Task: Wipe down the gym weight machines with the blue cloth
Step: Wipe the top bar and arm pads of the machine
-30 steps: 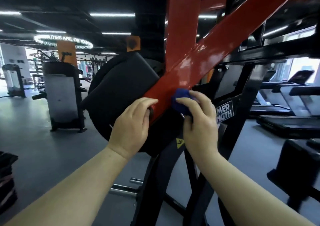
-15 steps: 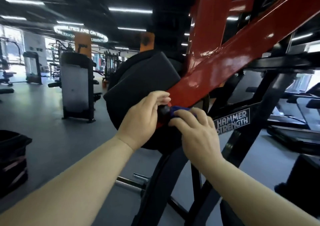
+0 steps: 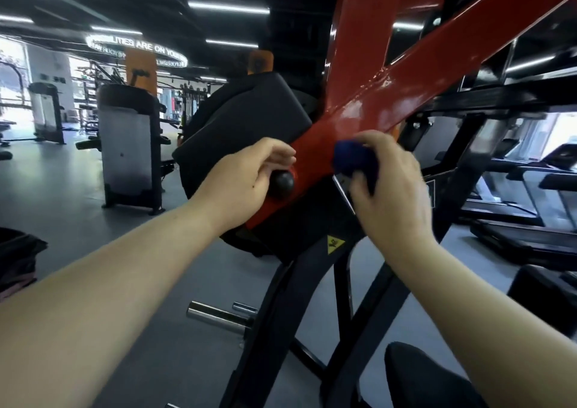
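**Head view: wiping the red lever arm of a plate-loaded machine**

Head camera shows the right hand (image 3: 387,186) clutching the bunched blue cloth (image 3: 354,161) against the red lever arm (image 3: 368,108), so wiping is under way. The left hand (image 3: 246,179) curls around a black knob (image 3: 282,182) beside the black pad (image 3: 243,126), apparently steadying the machine. Next, probably, comes sliding the cloth along the beam, keeping pressure through the fold. No containers can be made out here.

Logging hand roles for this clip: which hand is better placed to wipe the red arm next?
Right. The right hand holds the bunched blue cloth beside the red arm, while the left hand is busy at the black knob.
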